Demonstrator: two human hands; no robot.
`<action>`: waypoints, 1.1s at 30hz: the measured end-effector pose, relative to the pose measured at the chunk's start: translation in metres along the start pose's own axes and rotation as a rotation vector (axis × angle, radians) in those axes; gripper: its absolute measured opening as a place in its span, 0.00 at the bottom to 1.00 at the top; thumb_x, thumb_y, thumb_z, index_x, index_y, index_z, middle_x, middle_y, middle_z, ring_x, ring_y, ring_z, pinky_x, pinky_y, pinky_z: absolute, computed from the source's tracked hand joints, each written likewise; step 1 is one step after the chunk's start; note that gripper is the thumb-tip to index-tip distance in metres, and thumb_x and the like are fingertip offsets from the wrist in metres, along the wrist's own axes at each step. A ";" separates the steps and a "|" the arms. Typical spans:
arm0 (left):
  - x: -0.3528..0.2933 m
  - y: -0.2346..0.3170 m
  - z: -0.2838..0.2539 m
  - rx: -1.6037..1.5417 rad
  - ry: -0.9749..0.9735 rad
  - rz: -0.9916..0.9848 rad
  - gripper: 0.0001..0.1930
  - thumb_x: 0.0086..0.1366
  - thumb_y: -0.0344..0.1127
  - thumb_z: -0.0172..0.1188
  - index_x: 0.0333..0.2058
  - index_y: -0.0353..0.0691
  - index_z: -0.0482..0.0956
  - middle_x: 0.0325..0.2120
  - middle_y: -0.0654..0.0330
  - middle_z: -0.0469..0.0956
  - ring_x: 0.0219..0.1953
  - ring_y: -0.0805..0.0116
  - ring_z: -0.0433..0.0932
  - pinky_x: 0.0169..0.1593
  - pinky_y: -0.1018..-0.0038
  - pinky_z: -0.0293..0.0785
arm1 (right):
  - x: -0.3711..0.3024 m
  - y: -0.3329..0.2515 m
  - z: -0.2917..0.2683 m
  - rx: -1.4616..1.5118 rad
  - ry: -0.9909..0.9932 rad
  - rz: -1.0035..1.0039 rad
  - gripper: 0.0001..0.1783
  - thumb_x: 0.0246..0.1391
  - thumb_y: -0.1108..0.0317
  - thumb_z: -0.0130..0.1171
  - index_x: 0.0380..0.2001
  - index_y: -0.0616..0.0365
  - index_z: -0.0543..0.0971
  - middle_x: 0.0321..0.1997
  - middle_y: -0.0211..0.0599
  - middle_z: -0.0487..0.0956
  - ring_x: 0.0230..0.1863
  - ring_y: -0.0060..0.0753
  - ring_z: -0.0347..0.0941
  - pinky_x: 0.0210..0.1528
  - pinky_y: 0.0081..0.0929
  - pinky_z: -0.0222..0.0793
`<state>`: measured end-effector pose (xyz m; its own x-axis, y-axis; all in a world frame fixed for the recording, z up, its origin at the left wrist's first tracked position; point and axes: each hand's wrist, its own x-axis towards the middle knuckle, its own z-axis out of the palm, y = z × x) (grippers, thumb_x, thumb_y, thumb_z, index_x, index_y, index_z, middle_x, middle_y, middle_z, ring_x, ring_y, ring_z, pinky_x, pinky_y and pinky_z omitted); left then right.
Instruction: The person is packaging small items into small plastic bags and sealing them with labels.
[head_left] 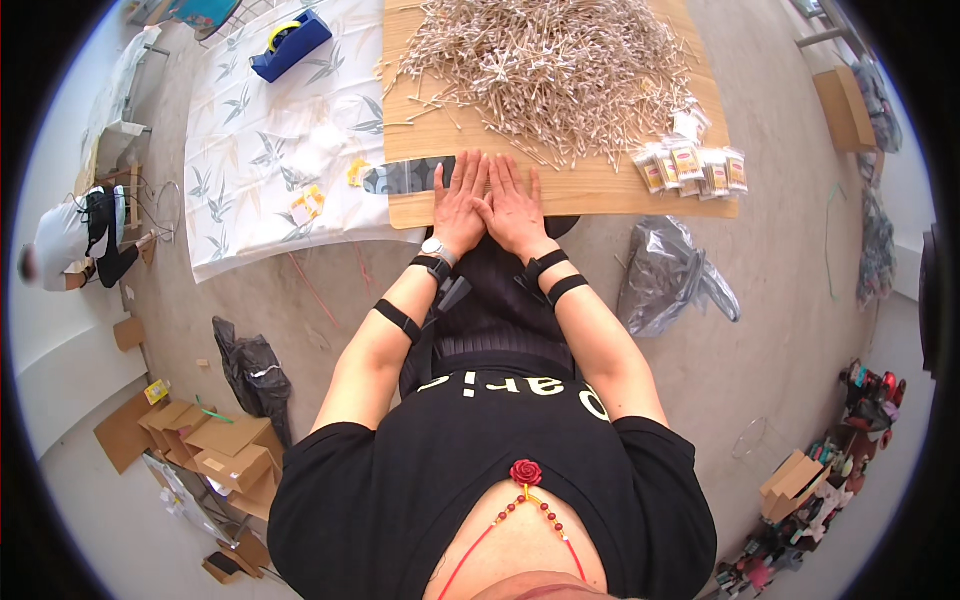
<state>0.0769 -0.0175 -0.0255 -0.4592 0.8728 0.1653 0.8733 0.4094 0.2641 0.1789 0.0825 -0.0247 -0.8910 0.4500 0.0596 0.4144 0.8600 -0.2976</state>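
Note:
My left hand (462, 208) lies flat at the near edge of the wooden board (590, 190), its fingers stretched out and pointing away from me. Beside it my right hand (513, 208) rests the same way, and the thumbs meet. Neither hand holds anything. A dark grey strip with a rounded pattern (405, 176) reaches leftward from by my left fingers; I cannot make out its kind. Beyond both hands spreads a big loose heap of cotton swabs (550, 75). To the right of my right hand sit several small clear packets (690, 168) with yellow and red labels.
A blue tape dispenser (291, 46) stands on the leaf-patterned white tablecloth (235, 150), with yellow-printed pieces (307, 205) nearer me. Grey plastic bags (665, 275) and a black bag (255, 370) lie on the floor. Cardboard boxes (235, 450) stand lower left. Another person (75, 240) sits far left.

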 end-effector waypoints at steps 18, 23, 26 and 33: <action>-0.002 -0.005 0.005 -0.008 -0.030 -0.009 0.35 0.76 0.51 0.45 0.76 0.47 0.53 0.79 0.60 0.45 0.81 0.61 0.37 0.76 0.45 0.24 | -0.001 -0.005 0.006 0.010 -0.095 0.072 0.48 0.71 0.31 0.31 0.79 0.55 0.48 0.85 0.39 0.42 0.85 0.43 0.26 0.79 0.59 0.14; -0.004 -0.006 0.005 0.020 -0.034 -0.022 0.35 0.75 0.50 0.46 0.76 0.47 0.53 0.79 0.60 0.45 0.81 0.61 0.37 0.76 0.45 0.25 | -0.001 -0.005 0.001 0.000 -0.127 0.064 0.46 0.72 0.34 0.32 0.79 0.57 0.49 0.85 0.41 0.44 0.85 0.44 0.28 0.80 0.57 0.17; -0.003 -0.001 0.003 0.026 -0.033 -0.027 0.35 0.75 0.50 0.47 0.76 0.46 0.53 0.79 0.61 0.46 0.81 0.61 0.38 0.77 0.45 0.27 | -0.010 0.006 -0.002 0.102 0.005 0.048 0.43 0.73 0.41 0.39 0.78 0.58 0.50 0.84 0.46 0.47 0.84 0.47 0.35 0.81 0.54 0.27; -0.004 -0.004 0.003 0.022 0.008 -0.029 0.35 0.76 0.50 0.46 0.76 0.44 0.53 0.78 0.62 0.48 0.80 0.61 0.40 0.77 0.44 0.30 | -0.050 0.019 -0.015 0.185 0.146 0.069 0.38 0.71 0.50 0.50 0.76 0.57 0.56 0.81 0.50 0.53 0.82 0.51 0.46 0.79 0.55 0.40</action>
<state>0.0759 -0.0220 -0.0303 -0.4853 0.8586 0.1654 0.8631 0.4401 0.2478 0.2339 0.0802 -0.0191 -0.8201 0.5477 0.1658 0.4206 0.7733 -0.4744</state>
